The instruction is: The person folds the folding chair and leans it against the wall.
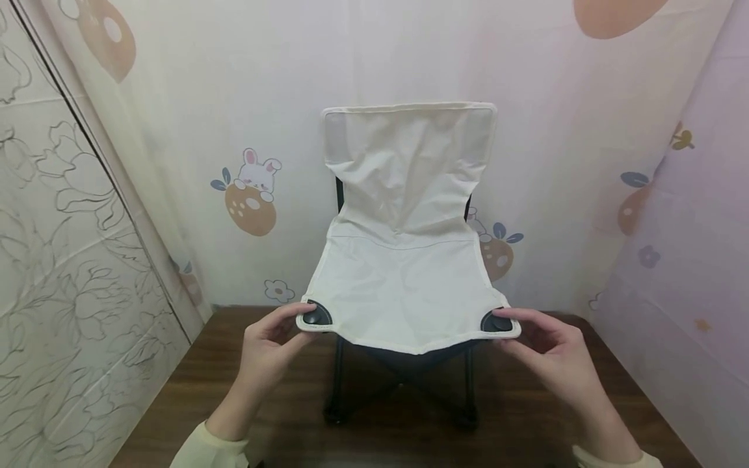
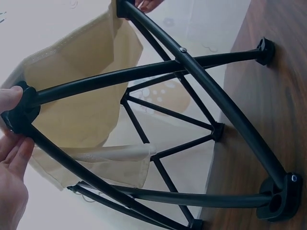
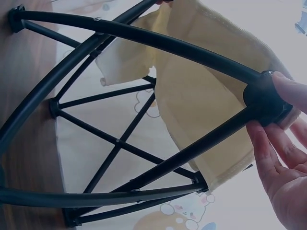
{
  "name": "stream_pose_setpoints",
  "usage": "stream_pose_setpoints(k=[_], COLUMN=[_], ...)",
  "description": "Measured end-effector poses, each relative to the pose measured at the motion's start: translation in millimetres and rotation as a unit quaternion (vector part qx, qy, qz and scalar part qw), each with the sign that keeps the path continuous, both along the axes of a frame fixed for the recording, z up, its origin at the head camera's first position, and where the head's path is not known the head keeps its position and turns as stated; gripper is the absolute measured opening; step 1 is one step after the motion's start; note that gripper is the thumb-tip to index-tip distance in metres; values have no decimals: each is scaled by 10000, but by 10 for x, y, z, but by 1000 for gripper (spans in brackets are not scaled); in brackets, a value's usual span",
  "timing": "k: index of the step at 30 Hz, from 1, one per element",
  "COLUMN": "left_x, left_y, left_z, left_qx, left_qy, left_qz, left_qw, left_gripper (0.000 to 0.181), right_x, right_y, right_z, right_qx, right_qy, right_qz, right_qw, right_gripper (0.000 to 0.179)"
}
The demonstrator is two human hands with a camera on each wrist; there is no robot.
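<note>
A folding chair [image 1: 404,286] with a cream fabric seat and back stands unfolded, facing me. My left hand [image 1: 266,344] pinches its front left seat corner, fingers over the black corner patch and thumb at the edge. At the opposite front corner, my right hand [image 1: 552,351] holds the seat the same way. From below, the left wrist view has my left hand [image 2: 13,158] around a black plastic joint [image 2: 21,110] where two tubes meet. The right wrist view shows my right hand [image 3: 283,153] gripping the matching joint [image 3: 266,98]. Crossed black legs [image 1: 404,383] spread beneath the seat.
The chair's feet rest on a dark brown wooden tabletop [image 1: 205,383]. Close behind hangs a pale curtain [image 1: 281,84] printed with rabbits and orange fruit. A panel with line-drawn flowers [image 1: 70,273] borders the left, and another pale curtain [image 1: 673,292] the right.
</note>
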State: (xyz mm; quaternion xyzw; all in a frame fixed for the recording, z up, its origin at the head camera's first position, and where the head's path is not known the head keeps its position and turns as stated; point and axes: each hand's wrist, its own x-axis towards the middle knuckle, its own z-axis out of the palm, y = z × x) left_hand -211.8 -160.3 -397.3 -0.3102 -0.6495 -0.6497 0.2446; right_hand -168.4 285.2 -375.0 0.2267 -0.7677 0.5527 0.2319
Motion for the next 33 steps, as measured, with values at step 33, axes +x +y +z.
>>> stream_pose_setpoints(k=[33], left_x=[-48], left_y=[17], left_z=[57], left_qx=[-25], left_qy=[79], left_qz=[-63], left_qw=[9999], left_gripper=[42], right_x=[-9], right_y=[-58], right_z=[50], right_qx=[151], right_qy=[41], right_qz=[-195], right_qw=[9997], right_gripper=[48])
